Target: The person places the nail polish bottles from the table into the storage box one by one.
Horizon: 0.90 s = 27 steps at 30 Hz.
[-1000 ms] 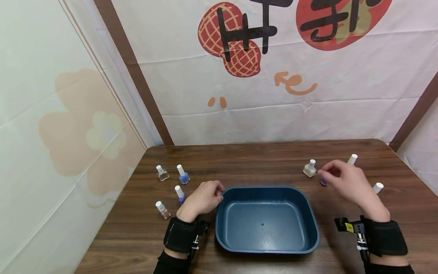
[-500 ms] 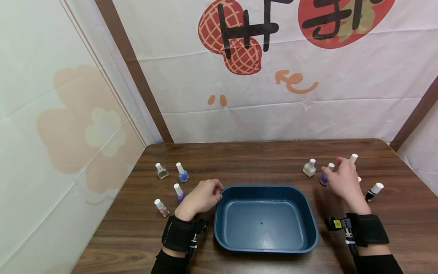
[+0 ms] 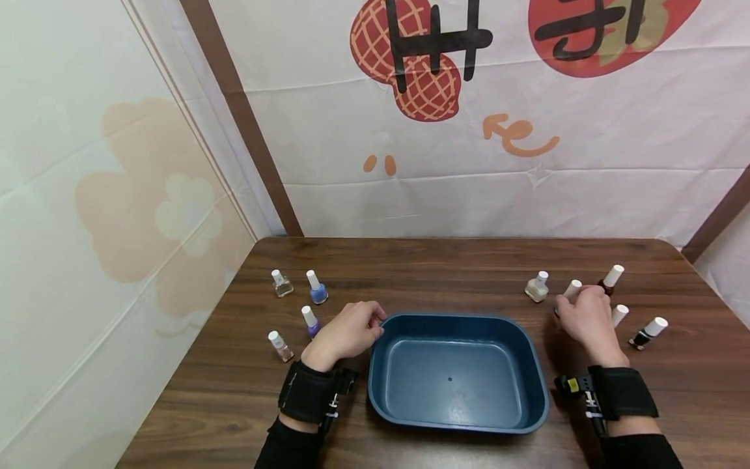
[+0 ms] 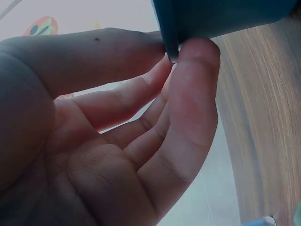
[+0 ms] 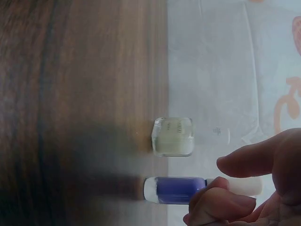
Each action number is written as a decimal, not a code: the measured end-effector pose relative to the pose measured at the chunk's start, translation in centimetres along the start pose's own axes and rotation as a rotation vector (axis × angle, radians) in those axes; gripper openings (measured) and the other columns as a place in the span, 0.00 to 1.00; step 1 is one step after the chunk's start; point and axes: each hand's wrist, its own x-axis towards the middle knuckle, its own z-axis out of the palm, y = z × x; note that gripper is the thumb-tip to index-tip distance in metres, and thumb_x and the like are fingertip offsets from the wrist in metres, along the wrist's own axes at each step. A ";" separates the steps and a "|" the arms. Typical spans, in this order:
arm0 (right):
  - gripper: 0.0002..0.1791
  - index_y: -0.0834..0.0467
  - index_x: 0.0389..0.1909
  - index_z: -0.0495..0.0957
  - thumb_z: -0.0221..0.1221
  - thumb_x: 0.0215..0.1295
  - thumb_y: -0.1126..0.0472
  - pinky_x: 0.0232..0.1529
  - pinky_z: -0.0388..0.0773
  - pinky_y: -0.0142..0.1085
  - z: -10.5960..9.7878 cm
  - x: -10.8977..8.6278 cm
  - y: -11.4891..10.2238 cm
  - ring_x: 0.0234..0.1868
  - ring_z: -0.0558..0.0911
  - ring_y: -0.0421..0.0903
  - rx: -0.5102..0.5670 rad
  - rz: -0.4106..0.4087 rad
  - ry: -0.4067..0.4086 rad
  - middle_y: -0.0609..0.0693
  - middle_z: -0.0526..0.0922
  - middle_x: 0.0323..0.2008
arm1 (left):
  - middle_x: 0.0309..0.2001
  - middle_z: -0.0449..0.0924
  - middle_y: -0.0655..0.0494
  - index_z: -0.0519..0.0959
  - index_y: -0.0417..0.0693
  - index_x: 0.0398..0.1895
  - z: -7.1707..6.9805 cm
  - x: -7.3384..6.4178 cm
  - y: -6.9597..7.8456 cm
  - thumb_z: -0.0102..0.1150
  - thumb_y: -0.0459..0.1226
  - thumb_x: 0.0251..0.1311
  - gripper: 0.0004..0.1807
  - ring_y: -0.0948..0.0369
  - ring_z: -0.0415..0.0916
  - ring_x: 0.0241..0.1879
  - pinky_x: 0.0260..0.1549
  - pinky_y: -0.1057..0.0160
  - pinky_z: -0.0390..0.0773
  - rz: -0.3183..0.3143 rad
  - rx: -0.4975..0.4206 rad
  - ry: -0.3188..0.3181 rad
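Both forearms angled inward, my left hand (image 3: 347,331) is pinching between thumb and fingertip, my right hand (image 3: 590,322) is out to the side, fingers curled, thumb straight and apart from them.

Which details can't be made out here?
Head: the right hand hides the body of the white-capped bottle beside its wrist.
Head: black wall lettering, cut off by the top edge.
Right wrist: lettering on the pale bottle, too small and blurred.
Left wrist: blue object, cut off by the bottom edge.
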 end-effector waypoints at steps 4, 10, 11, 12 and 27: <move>0.19 0.77 0.41 0.64 0.46 0.67 0.60 0.32 0.66 0.45 0.1 0.2 0.1 0.34 0.71 0.62 0.011 0.004 0.027 0.70 0.68 0.33 | 0.28 0.74 0.56 0.78 0.40 0.44 -0.1 0.1 0.1 0.58 0.30 0.62 0.09 0.63 0.69 0.25 0.27 0.66 0.69 0.000 0.003 -0.005; 0.15 0.75 0.36 0.65 0.46 0.64 0.63 0.32 0.68 0.48 0.7 0.5 0.3 0.32 0.73 0.61 -0.009 -0.001 0.081 0.70 0.71 0.31 | 0.28 0.74 0.56 0.78 0.40 0.45 -0.1 0.1 0.2 0.57 0.30 0.62 0.09 0.63 0.69 0.25 0.27 0.66 0.69 -0.008 0.006 -0.009; 0.13 0.74 0.33 0.66 0.46 0.63 0.64 0.31 0.68 0.47 0.8 0.6 0.4 0.31 0.73 0.61 -0.014 -0.005 0.089 0.70 0.72 0.30 | 0.28 0.74 0.56 0.78 0.40 0.45 -0.1 0.0 0.1 0.57 0.30 0.62 0.09 0.63 0.70 0.25 0.27 0.66 0.70 -0.012 0.006 -0.011; 0.12 0.73 0.31 0.67 0.46 0.62 0.64 0.30 0.68 0.47 0.8 0.6 0.4 0.30 0.73 0.60 -0.017 -0.008 0.091 0.69 0.72 0.29 | 0.28 0.75 0.56 0.78 0.40 0.45 -0.1 0.0 0.1 0.57 0.30 0.62 0.09 0.63 0.70 0.26 0.27 0.66 0.70 -0.015 0.006 -0.013; 0.21 0.79 0.49 0.60 0.44 0.67 0.62 0.35 0.69 0.51 0.5 0.5 0.6 0.36 0.72 0.63 -0.022 0.030 -0.029 0.72 0.70 0.37 | 0.29 0.77 0.56 0.78 0.40 0.46 -0.1 0.0 0.1 0.57 0.31 0.63 0.09 0.64 0.72 0.26 0.29 0.66 0.72 -0.015 0.006 -0.021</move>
